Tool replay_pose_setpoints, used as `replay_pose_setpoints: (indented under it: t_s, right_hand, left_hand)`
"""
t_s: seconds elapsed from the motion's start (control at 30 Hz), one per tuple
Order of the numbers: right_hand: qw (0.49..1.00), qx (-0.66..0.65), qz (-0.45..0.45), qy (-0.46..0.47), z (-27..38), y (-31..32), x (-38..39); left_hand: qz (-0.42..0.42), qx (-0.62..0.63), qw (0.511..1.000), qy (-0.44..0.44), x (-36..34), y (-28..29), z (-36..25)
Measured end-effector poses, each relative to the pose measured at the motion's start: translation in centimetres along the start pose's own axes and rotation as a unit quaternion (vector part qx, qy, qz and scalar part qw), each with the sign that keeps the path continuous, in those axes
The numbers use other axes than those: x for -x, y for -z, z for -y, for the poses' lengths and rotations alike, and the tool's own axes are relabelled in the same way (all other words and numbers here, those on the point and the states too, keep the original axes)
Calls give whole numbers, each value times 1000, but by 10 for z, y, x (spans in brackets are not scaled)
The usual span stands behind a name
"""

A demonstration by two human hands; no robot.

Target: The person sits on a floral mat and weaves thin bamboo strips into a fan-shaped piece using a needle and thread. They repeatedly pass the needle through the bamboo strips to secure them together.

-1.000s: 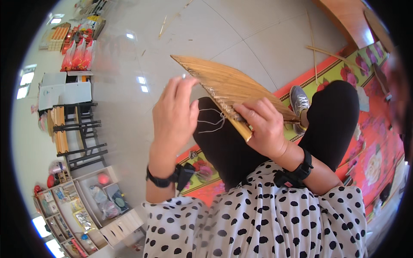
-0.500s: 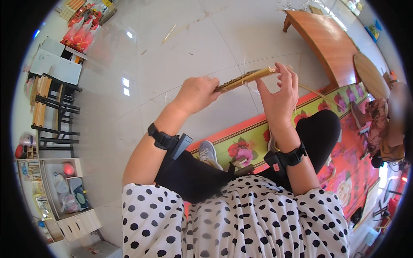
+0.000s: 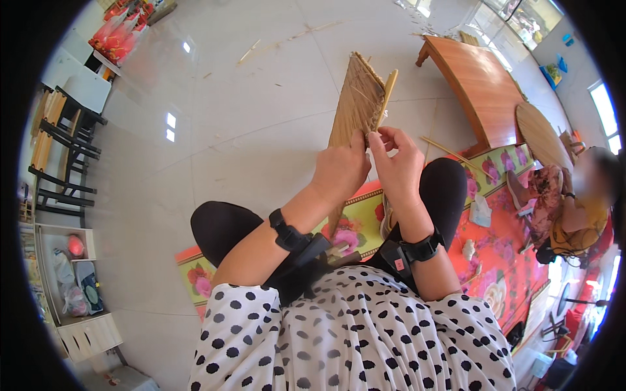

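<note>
A flat, straw-coloured panel [image 3: 355, 98] with a rough fibrous edge stands up on its edge in front of me. Along its right side runs a pale yellow bamboo strip [image 3: 390, 91], with a bit of white thread [image 3: 385, 113] beside it. My left hand [image 3: 342, 166] is closed on the panel's near edge, its thumb pressed at the strip's lower end. My right hand [image 3: 399, 163] touches the same corner, thumb and forefinger pinched together. What lies between those right fingertips is too small to make out.
A low wooden table [image 3: 466, 88] stands at the far right, a round board [image 3: 541, 130] beside it. Another person [image 3: 567, 208] sits at the right on the flowered mat [image 3: 502, 254]. Loose bamboo slivers [image 3: 249, 51] lie on the tiles. Shelves [image 3: 78, 319] and stacked stools [image 3: 65, 156] line the left.
The panel has turned from nearly edge-on and sideways to upright, its broad face showing. My hands have come together at its near corner. My left knee now shows farther out to the left.
</note>
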State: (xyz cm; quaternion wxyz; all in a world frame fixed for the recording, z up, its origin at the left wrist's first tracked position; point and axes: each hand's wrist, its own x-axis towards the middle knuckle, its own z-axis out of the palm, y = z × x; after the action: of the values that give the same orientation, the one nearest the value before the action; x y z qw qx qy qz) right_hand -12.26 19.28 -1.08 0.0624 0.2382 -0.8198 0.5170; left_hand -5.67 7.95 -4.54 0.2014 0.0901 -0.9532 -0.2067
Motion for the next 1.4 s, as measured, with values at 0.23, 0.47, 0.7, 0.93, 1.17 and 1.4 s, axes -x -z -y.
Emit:
replay_pose_setpoints:
  t_s: [0.23, 0.47, 0.7, 0.93, 1.17, 1.4]
  right_hand:
    - [999, 15, 2, -52, 13, 8, 9]
    - [1000, 20, -4, 7, 5, 7, 19]
    - [984, 147, -60, 85, -9, 1, 23]
    - [993, 99, -48, 52, -4, 6, 27]
    - [995, -38, 84, -46, 1, 27, 38]
    - [999, 20, 49, -8, 23, 41, 27]
  left_hand:
    - [-8, 94, 995, -26, 18, 2, -18]
    - [-13, 116, 993, -36, 36, -6, -20]
    - [18, 92, 995, -18, 42, -12, -27]
    - [23, 150, 988, 3, 43, 2, -23]
    - [-71, 345, 936, 10, 40, 4, -12]
    - [-77, 318, 942, 71, 43, -12, -24]
